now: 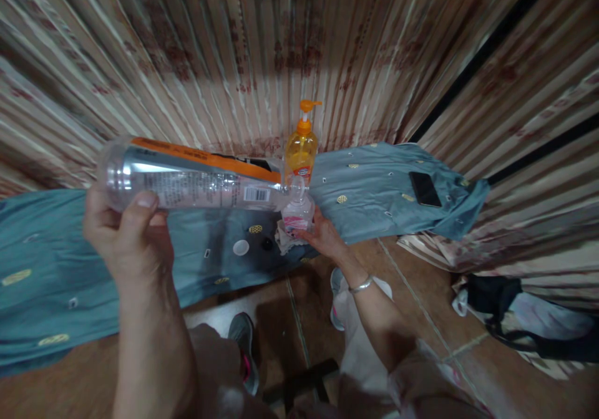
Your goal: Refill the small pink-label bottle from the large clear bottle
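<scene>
Left grip clamps the large bottle, right grip the small bottle, near the front edge of the table; I'd judge this pouring (mouths close together), needing steady tilt next.

A large clear plastic bottle, held in the left hand, lies nearly level on its side, sloping slightly down from its wide, rounded base to its narrower end; its wrap carries an orange band, a silvery panel of small print too blurred to read, some black, and a white barcode patch near the narrow end. That end is right by the neck of a small see-through bottle, though whether they touch is unclear. The small bottle is roughly upright in the right hand, with a pink-and-white label low on its body
</scene>
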The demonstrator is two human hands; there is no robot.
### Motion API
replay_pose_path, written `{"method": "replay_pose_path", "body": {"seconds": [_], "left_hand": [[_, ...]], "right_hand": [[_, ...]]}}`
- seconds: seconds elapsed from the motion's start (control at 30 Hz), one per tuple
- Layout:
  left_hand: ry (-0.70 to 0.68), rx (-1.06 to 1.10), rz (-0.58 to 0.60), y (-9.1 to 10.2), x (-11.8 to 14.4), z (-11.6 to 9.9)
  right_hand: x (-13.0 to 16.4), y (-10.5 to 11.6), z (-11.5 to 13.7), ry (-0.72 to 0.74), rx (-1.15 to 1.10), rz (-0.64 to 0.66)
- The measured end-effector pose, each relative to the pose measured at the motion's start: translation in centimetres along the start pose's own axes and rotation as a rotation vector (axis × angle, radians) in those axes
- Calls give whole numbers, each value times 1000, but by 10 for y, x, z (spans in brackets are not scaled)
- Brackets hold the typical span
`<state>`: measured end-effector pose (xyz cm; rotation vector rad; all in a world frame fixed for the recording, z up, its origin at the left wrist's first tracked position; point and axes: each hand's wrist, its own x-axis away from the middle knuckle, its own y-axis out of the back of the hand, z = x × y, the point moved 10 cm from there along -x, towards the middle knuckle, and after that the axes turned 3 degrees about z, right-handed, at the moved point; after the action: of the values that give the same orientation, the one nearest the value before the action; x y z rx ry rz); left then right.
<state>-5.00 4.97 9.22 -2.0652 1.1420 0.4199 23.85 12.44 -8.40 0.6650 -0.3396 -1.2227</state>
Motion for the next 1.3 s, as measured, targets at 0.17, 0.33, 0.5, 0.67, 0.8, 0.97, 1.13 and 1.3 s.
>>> {"method": "replay_pose_path", "body": {"seconds": [0.17,0.33,0.5,0.67,0.8,0.97,1.13,1.3], "left_hand": [[-6,-8,-9,0,0,-1],[4,-21,-14,1,1,-1],[-9,-19,-6,-1,1,-2],[-11,-39,9,-2,0,-2],[-12,-40,10,-2,0,-2],[-4,-74,3,-2,1,-1],[-4,-85,9,-3,1,-3],[-15,-119,-4,-3,1,-4]], "right_hand": [[0,0,-1,2,-1,0],[0,1,1,23,-14,-8],[0,1,1,32,-4,-13],[0,0,0,20,3,-6],[0,0,0,25,-1,-1],[0,1,1,34,2,-20],[1,1,0,3,3,-7],[1,1,1,-10,0,-3]]}}
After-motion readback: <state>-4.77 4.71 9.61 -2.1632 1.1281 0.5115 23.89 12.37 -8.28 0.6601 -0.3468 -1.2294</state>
